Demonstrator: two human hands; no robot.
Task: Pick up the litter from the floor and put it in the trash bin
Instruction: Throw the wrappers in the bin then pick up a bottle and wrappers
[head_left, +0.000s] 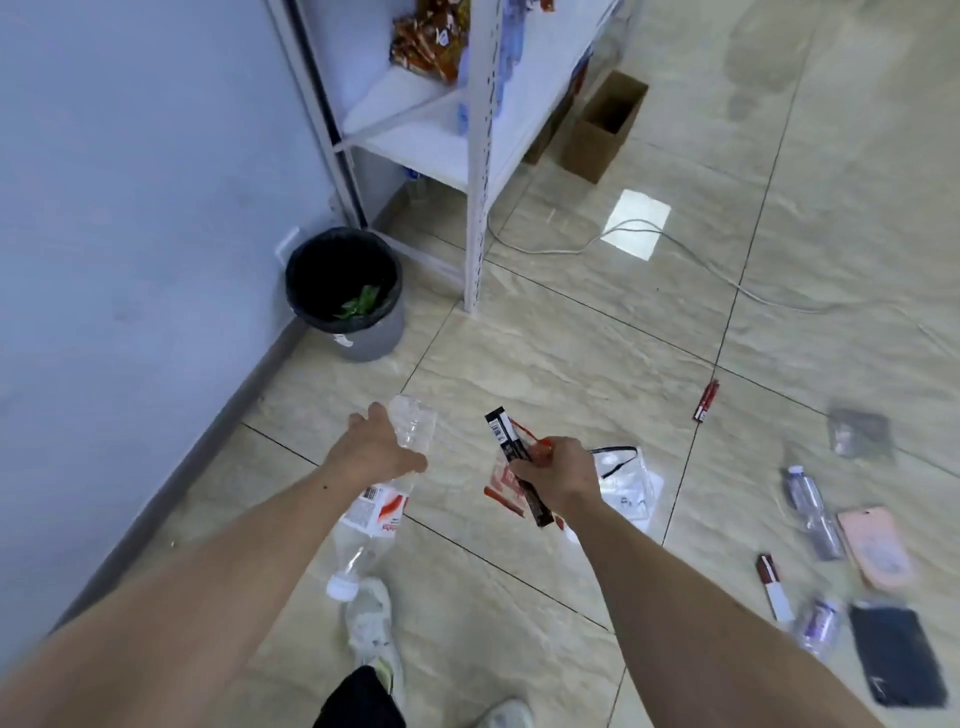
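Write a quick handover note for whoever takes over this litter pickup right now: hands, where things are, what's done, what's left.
Left hand grips a clear plastic bottle, cap end down.
Right hand grips a bunch of wrappers, red, black and clear.
Trash bin stands ahead by the wall, with something green already in it.
Done: both hands loaded.
Left: drop these in the bin, then collect the red wrapper, two small bottles, red-and-white packet and the other litter on the floor to the right.

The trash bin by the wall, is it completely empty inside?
No, the trash bin already holds something green at the bottom of its black liner.
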